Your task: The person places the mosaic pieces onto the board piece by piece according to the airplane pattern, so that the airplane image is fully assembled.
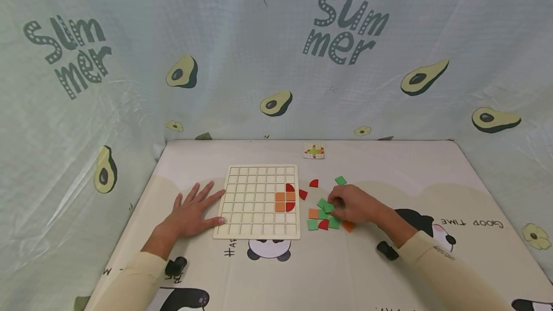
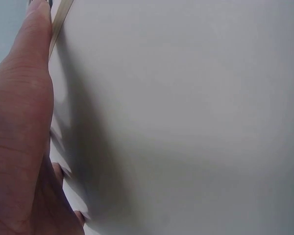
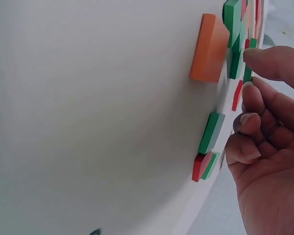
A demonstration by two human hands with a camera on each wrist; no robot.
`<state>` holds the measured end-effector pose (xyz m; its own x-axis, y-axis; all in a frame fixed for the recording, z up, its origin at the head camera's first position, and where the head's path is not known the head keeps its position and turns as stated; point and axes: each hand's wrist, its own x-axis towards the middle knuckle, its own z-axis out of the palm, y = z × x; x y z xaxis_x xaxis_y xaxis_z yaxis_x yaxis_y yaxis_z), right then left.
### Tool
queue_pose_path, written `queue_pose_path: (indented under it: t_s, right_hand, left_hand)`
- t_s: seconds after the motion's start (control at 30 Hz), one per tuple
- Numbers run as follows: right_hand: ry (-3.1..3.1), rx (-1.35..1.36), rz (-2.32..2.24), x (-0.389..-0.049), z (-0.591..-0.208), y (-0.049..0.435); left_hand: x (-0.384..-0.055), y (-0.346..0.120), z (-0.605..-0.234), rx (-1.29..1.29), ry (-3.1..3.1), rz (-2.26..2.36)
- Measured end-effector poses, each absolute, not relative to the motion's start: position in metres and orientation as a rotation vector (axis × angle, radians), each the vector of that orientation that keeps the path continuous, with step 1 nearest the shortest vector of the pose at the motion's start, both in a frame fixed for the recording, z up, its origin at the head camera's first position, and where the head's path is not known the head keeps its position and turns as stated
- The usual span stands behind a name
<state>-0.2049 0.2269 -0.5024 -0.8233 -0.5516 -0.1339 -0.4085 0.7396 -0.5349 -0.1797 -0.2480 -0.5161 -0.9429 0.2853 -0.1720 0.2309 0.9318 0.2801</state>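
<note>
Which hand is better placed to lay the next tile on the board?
Likely the right hand: it pinches a green tile beside the loose tiles; the left hand, fingers spread, touches the board.

Pale avocado-printed sheeting (image 1: 229,28) borders a panda-patterned tabletop (image 1: 337,272) on three sides.

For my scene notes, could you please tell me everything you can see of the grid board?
The grid board is a thin, pale, square-looking panel, apparently wood, ruled by dark lines into cells. It lies flat on the printed cloth. Toward its right side, three orange squares and two red quarter-rounds sit in cells. The left hand touches its left edge with thumb and index finger.
</note>
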Motion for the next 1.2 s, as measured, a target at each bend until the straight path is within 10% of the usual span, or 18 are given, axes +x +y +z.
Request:
queue_pose_path:
  t_s: [1.2]
  right_hand:
    - [2.644,-0.809,-0.711,-0.213,-0.498,0.175]
  left_hand:
    - [-0.178,-0.248,-0.514,0.389,2.884,0.387]
